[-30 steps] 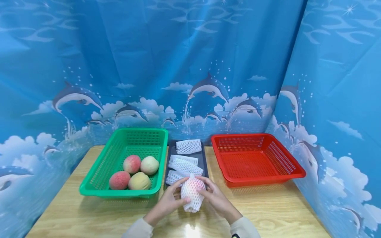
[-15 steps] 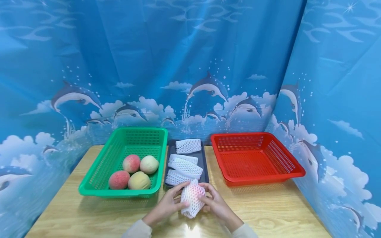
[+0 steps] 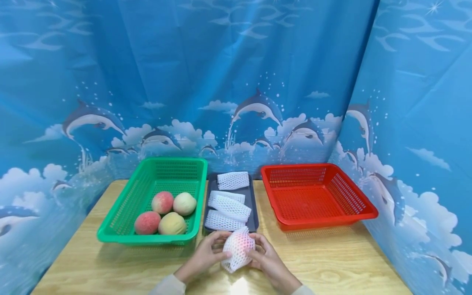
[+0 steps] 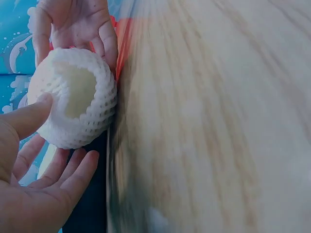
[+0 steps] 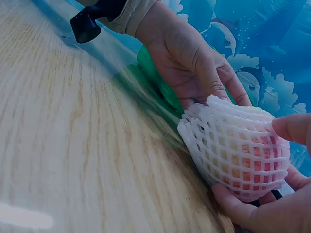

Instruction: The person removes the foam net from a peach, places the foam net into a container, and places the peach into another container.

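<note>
A peach in a white foam net sleeve (image 3: pixel 239 249) is held between both hands just in front of the dark tray. My left hand (image 3: pixel 208 254) grips it from the left, with the thumb on the netting and the fingers behind. From the right my right hand (image 3: pixel 268 258) pinches it between thumb and fingers. In the left wrist view, pale peach skin (image 4: pixel 81 92) shows through the sleeve's open end. Through the mesh (image 5: pixel 243 150), the right wrist view shows a pink and yellow side of the fruit.
Several bare peaches (image 3: pixel 172 223) lie in a green basket (image 3: pixel 107 227) at the left. The dark tray (image 3: pixel 254 211) behind the hands bears several flat foam net sleeves (image 3: pixel 233 181). A red basket (image 3: pixel 328 223) stands at the right on the wooden table (image 3: pixel 332 266).
Both hands have drawn the sleeved peach slightly toward the body, away from the tray. The sleeve's lower end has tilted to the left. Baskets and tray stay put.
</note>
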Tool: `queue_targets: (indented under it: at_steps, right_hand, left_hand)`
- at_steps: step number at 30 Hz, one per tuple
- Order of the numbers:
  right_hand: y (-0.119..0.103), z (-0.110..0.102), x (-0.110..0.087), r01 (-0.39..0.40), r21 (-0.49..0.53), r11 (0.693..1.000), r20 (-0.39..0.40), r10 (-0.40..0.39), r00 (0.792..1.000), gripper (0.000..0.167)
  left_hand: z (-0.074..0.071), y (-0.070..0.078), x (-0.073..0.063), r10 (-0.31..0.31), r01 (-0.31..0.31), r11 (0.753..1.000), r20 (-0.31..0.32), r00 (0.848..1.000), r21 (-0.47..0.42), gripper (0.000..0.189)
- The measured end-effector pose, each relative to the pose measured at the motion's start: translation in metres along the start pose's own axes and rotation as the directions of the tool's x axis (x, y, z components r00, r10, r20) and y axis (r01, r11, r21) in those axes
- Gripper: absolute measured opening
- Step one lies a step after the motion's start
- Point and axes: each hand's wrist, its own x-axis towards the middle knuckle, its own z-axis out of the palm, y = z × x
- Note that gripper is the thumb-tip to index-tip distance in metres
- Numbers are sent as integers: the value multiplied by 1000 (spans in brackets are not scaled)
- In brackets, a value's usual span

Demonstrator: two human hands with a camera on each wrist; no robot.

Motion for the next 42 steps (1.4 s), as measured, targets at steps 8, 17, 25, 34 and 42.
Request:
queue_targets:
  at_steps: [8, 17, 25, 34, 42]
  right_hand:
    - [4, 8, 0, 18, 36, 999, -54, -16, 998, 59]
    - [0, 4, -7, 29, -35, 999, 20, -28, 999, 54]
    - [2, -2, -7, 17, -33, 999, -65, -19, 998, 52]
    - [2, -2, -6, 43, -62, 997, -110, -50, 993, 49]
    - [2, 3, -4, 71, -45, 996, -144, -77, 987, 48]
  left_hand:
    - [4, 2, -5, 2, -8, 993, 52, 999, 119, 71]
    - [13, 3, 1, 51, -42, 919, -12, 999, 392, 80]
    - [9, 8, 7, 106, -80, 897, -37, 994, 434, 72]
    - [5, 0, 6, 137, -85, 910, -100, 986, 405, 63]
    - [4, 1, 6, 73, -53, 970, -78, 994, 237, 62]
